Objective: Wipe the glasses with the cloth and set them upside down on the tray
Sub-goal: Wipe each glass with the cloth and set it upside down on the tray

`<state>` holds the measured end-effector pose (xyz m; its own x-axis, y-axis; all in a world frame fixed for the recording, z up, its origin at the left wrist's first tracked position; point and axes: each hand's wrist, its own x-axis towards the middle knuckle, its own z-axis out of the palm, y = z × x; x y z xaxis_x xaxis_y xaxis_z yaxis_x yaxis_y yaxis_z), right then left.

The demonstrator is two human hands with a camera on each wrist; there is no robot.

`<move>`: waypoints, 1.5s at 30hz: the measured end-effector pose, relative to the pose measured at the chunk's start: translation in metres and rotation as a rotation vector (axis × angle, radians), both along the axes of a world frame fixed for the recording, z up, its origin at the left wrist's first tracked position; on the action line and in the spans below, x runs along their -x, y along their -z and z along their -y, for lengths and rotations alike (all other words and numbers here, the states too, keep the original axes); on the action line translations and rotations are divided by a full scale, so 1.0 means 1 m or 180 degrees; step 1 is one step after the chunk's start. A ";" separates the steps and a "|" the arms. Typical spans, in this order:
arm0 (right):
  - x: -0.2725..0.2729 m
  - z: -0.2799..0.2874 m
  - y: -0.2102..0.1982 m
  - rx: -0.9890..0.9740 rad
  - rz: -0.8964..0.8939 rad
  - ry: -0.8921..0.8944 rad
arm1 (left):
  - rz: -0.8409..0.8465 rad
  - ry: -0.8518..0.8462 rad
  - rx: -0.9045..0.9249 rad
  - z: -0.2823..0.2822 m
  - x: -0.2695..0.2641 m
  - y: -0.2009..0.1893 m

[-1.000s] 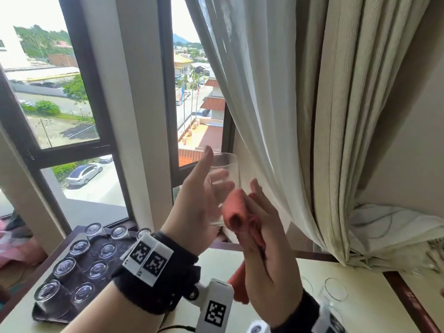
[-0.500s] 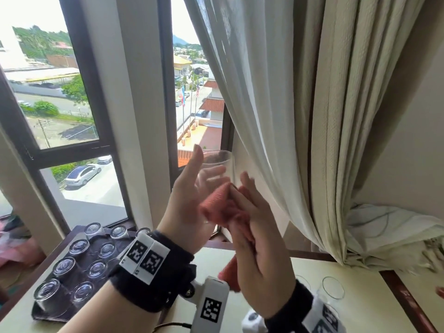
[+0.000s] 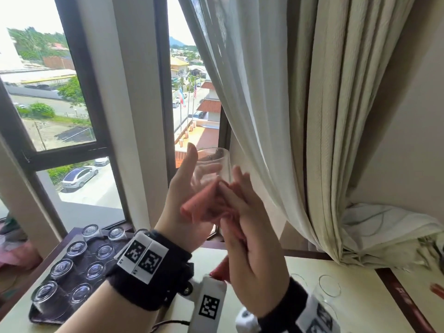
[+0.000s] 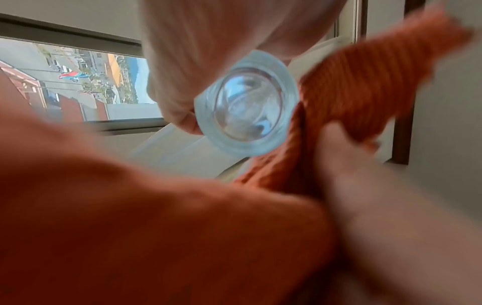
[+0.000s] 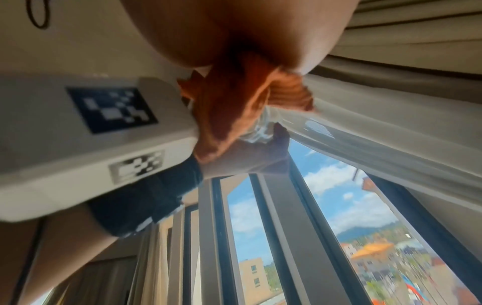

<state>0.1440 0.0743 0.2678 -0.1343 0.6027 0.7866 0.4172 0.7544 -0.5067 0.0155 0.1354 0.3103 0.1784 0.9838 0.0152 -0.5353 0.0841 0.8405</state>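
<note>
Nearest, the right hand point(image 3: 249, 239) is raised edge-on, back toward the head camera, fingers straight and together, pressing the orange-pink cloth point(image 3: 206, 205) against the side of the drinking glass point(image 3: 212, 167). The cloth's tail hangs down past the palm. The left hand point(image 3: 185, 195) stands upright just beyond, thumb pointing up along the glass wall and fingers curled round its far side, gripping it. The glass is held in the air in front of the window, long axis near vertical, open rim uppermost; the left wrist view looks straight up at its thick base point(image 4: 247, 103). Below left on the table point(image 3: 355, 306), the dark tray point(image 3: 43, 318) carries upturned glasses point(image 3: 62, 267). Behind hangs the cream curtain point(image 3: 324, 116).
</note>
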 end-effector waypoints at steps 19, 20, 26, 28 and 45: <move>-0.012 -0.004 0.021 0.0233 -0.0024 0.0147 | 0.0025 0.0142 0.0515 -0.007 -0.003 0.009; -0.016 -0.008 0.022 0.0309 -0.0129 0.0175 | -0.0017 0.0120 0.0534 -0.009 -0.002 0.014; -0.016 -0.036 -0.030 0.0432 -0.0542 0.0421 | 0.0092 0.0539 0.0187 -0.002 -0.013 0.016; -0.008 -0.032 -0.038 0.0158 -0.0422 0.0350 | 0.0101 0.0483 0.0124 0.002 -0.018 0.009; -0.006 -0.037 -0.049 0.0114 -0.0351 0.0252 | -0.0120 0.0393 -0.0249 0.001 -0.018 0.003</move>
<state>0.1497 0.1112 0.3163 0.0010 0.6360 0.7717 0.4150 0.7018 -0.5790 0.0334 0.1347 0.3068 0.2997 0.9505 0.0819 -0.4929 0.0808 0.8663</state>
